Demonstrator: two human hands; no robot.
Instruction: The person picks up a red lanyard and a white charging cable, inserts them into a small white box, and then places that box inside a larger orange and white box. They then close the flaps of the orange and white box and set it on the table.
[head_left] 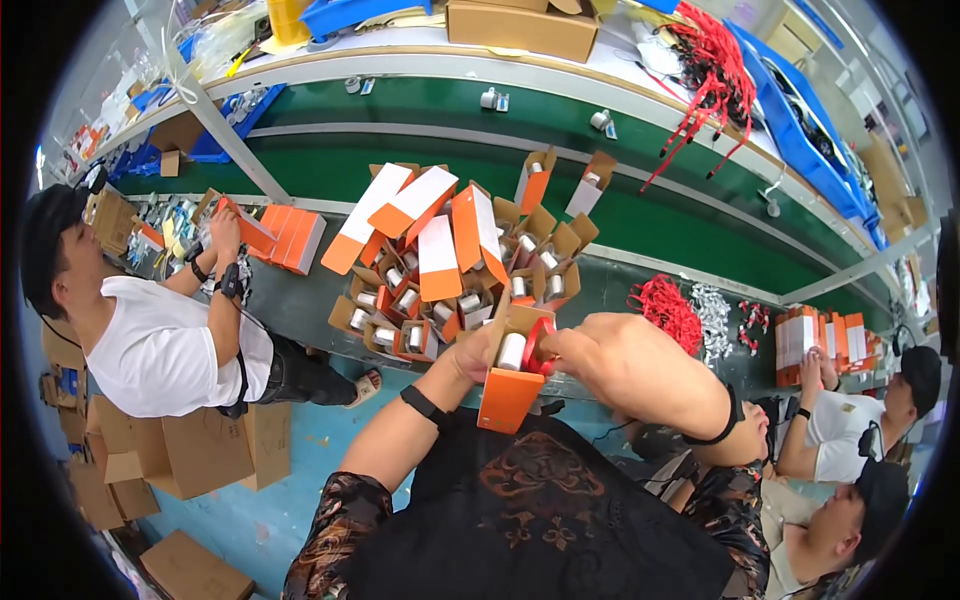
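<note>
Upright in front of my chest stands an open orange cardboard box (508, 405), its top flaps up. My left hand (474, 354) is closed around its left side. Inside the box a white cylindrical item (512, 350) shows at the opening. My right hand (606, 348) pinches a coiled red strap (541, 346) at the right side of the opening. Just beyond my hands are several open boxes (410, 300) packed together, with white cylinders in them. Orange-and-white boxes (437, 258) lie tilted on top of these.
To the right on the bench lie a red strap pile (665, 313) and silvery-white packets (710, 322). A green conveyor belt (400, 112) runs behind, carrying small white items (494, 100). Overhead, red cords (706, 80) hang off a shelf. Co-workers sit or stand at both sides.
</note>
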